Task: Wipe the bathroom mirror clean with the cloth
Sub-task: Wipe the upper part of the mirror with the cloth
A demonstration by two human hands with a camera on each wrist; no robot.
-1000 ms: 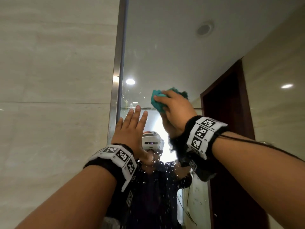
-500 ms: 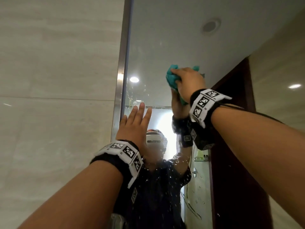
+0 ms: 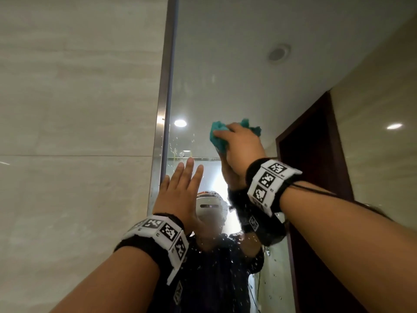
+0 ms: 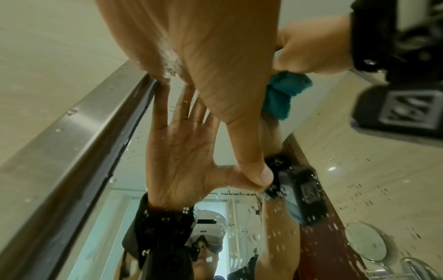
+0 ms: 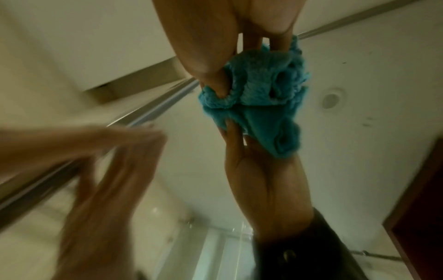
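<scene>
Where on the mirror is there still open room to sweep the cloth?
Open glass lies above the cloth, up beside the metal frame. Below it is crowded: the left hand lies flat by the frame, close under the right hand.

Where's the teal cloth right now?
In the head view the teal cloth is bunched in the right hand against the mirror, above and right of the flat left hand, left of the reflected dark doorway.
</scene>
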